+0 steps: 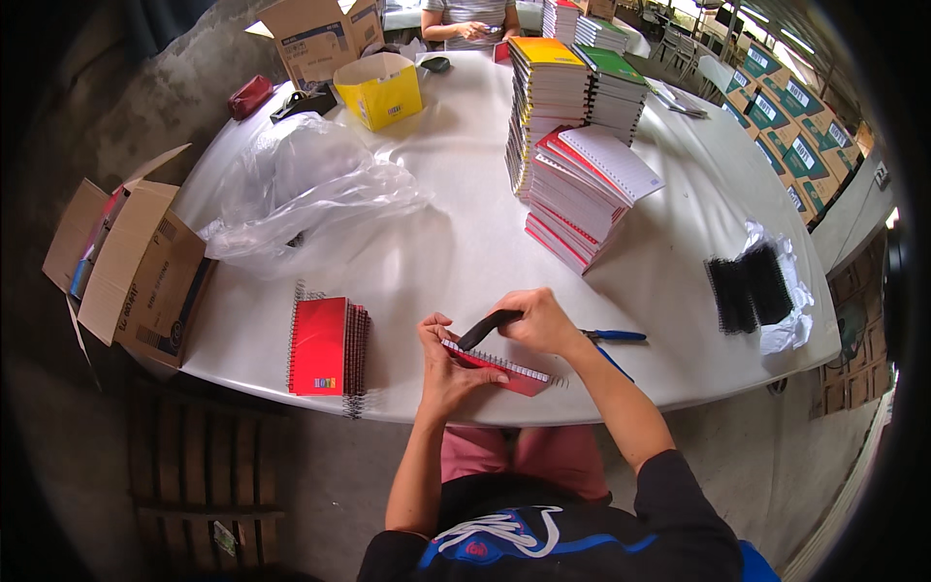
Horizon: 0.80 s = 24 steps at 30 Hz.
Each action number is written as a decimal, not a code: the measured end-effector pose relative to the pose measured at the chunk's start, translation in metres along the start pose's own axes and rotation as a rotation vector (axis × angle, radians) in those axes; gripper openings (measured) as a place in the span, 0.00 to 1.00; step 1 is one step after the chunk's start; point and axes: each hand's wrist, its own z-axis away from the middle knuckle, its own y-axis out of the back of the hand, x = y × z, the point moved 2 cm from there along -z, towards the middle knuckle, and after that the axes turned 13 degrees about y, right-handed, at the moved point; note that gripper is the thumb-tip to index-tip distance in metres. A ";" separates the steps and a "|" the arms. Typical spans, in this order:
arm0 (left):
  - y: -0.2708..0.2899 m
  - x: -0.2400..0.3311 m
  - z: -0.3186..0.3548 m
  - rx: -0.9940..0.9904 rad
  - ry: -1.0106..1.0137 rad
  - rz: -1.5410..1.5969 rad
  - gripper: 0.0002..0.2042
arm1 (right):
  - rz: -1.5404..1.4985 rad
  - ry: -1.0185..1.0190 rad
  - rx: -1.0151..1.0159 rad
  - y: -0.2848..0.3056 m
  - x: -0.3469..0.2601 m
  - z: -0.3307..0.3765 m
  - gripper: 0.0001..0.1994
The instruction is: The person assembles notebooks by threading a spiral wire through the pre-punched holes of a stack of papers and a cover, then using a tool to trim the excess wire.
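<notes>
My left hand (pixel 448 378) grips a small red notebook (pixel 529 380) on edge near the table's front, its thumb on the cover. A row of wire coil runs along the notebook's upper edge, with loose wire ends sticking out at the right. In my closed right hand (pixel 543 320) is a dark, curved, elongated piece (pixel 485 330); its lower end touches the coil edge. I cannot make out its exact kind. Blue-handled pliers (pixel 616 336) lie just right of my right hand. To the left sits a stack of red spiral notebooks (pixel 320 344) with coils showing.
Beyond my hands stand a leaning pile of unbound red notebooks (pixel 579 199) and tall yellow and green stacks (pixel 548 97). Black wire coils (pixel 749 291) lie at the right. Clear plastic (pixel 301 194), a yellow box (pixel 380 92) and an open carton (pixel 145 276) are leftward. A person (pixel 472 21) sits opposite.
</notes>
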 end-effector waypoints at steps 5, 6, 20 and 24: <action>0.002 0.000 0.006 0.016 0.149 0.297 0.27 | 0.425 0.061 0.342 0.051 -0.011 0.019 0.15; 0.004 0.005 0.009 0.022 0.196 0.446 0.24 | 0.553 -0.006 0.378 0.064 0.000 0.037 0.16; -0.003 0.049 0.033 0.295 -0.152 0.185 0.28 | 0.986 -0.386 0.177 0.031 -0.004 0.150 0.27; -0.007 0.054 0.033 0.385 -0.229 0.023 0.28 | 0.938 -0.342 0.224 0.027 -0.014 0.143 0.24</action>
